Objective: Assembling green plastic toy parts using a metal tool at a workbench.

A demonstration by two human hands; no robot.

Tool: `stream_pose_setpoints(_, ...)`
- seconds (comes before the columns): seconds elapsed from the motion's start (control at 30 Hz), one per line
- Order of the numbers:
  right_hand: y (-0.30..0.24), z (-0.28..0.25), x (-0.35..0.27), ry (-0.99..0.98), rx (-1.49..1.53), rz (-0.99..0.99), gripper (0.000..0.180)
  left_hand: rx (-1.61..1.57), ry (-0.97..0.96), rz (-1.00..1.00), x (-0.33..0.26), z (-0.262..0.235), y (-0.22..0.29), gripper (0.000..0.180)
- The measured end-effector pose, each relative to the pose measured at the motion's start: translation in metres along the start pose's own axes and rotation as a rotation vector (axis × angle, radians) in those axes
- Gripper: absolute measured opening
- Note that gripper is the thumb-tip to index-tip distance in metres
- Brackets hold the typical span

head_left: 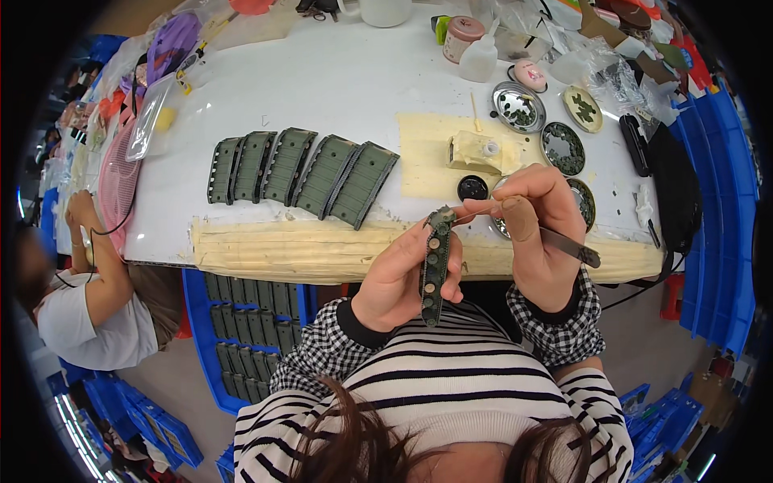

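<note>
My left hand (392, 283) is closed around a narrow dark green model part (433, 278), held upright above the table's front edge. Small round discs, some tan and some green, run in a row along its face. Metal tweezers (568, 245) are pinched in my right hand (541, 241), whose thumb has a brown bandage. Their thin tips reach left to the part's upper end; whether they grip a small piece is too fine to tell. Left of my hands, several ribbed green panels (287, 165) stand side by side on the white table (322, 80).
Small round dishes (563, 149) of green pieces are at the right, near a black cup (473, 187) and a taped block (483, 151). Padding (298, 251) covers the front edge. A blue crate (211, 354) of green parts sits below; another person (105, 298) is at left.
</note>
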State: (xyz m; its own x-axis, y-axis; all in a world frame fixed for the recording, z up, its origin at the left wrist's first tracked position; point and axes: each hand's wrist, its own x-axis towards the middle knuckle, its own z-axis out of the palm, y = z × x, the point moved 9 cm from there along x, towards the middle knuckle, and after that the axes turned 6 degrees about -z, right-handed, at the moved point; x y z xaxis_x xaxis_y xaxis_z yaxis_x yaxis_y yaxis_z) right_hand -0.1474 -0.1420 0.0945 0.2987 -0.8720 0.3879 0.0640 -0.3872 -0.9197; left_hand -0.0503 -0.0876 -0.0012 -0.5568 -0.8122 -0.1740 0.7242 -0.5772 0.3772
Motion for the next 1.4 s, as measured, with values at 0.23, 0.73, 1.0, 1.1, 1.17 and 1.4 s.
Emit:
stream_pose_setpoints(0.23, 0.000, -0.001, 0.000, -0.008, -0.066, -0.033, 0.009, -0.002, 0.016, -0.004, 0.000, 0.000, -0.001, 0.050)
stream_pose_setpoints(0.73, 0.009, -0.042, 0.029, 0.184, -0.795, -0.271, 0.010, 0.567, 0.259, 0.269, -0.023, 0.001, 0.045, 0.060)
stream_pose_setpoints(1.0, -0.024, -0.035, 0.018, 0.203, -0.665, -0.356, 0.008, 1.528, 0.480, 0.582, -0.043, 0.029, 0.069, 0.054)
stream_pose_setpoints(1.1, -0.028, -0.017, 0.011, 0.025, -0.389, -0.257, 0.008, 1.744, 0.445, 0.691, -0.044, 0.043, 0.067, 0.065)
stream_pose_setpoints(1.17, -0.022, -0.002, 0.008, -0.062, -0.260, -0.216, 0.009, 1.810, 0.428, 0.738, -0.043, 0.048, 0.064, 0.068)
stream_pose_setpoints(1.4, -0.011, 0.010, 0.005, -0.154, -0.309, -0.171, 0.007, 1.787, 0.426, 0.685, -0.043, 0.053, 0.063, 0.062)
